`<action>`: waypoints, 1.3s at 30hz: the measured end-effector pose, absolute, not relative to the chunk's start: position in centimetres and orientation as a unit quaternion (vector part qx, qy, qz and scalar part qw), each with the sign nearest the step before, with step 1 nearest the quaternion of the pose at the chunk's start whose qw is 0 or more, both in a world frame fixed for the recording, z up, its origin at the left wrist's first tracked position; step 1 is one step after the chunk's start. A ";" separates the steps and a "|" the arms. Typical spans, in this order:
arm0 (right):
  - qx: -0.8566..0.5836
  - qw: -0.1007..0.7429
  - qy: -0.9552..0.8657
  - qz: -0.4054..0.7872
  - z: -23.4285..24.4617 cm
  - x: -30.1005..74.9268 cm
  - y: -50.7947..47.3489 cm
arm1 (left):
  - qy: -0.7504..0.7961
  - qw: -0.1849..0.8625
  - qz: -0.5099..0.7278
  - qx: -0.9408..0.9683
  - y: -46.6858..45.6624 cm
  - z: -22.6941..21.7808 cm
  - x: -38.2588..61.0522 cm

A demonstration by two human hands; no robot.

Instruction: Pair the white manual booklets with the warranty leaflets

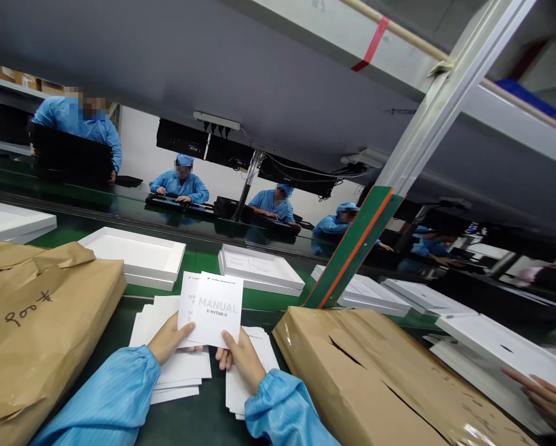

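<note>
My right hand [245, 359] pinches a white booklet printed MANUAL [219, 316] between thumb and fingers. My left hand [170, 339] is closed on a second white leaflet [188, 296], partly covered by the manual, so only the first letters of its print show. The two papers overlap, held up facing me. Below my left hand lies an uneven stack of white papers [178, 371]. Another stack of white leaflets [261, 350] lies under and beside my right hand. Both stacks rest on the dark green surface.
Brown paper packages stand left [73, 310] and right [352, 359]. White open boxes [152, 251] line the green belt behind, some with papers inside. A slanted metal post [366, 235] rises right of centre. Several co-workers in blue sit opposite; another person's hand [547, 396] is at right.
</note>
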State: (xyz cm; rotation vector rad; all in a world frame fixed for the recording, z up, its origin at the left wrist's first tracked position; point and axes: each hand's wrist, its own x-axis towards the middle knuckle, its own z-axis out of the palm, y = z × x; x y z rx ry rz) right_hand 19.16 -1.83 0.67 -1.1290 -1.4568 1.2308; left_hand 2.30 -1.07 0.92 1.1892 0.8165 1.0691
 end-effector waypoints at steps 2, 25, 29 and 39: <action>-0.454 0.444 -0.589 0.500 0.6 19.2 -1.8 | 0.356 0.626 0.466 0.513 -1.1 0.9 2.3; -0.455 0.448 -0.584 0.502 0.7 19.1 -1.9 | 0.359 0.634 0.469 0.499 -0.8 0.4 2.4; -0.459 0.445 -0.582 0.502 0.7 19.1 -1.9 | 0.359 0.629 0.470 0.504 -0.7 0.3 2.4; -0.468 0.442 -0.579 0.500 0.8 19.1 -2.0 | 0.363 0.622 0.467 0.513 -0.7 0.4 2.5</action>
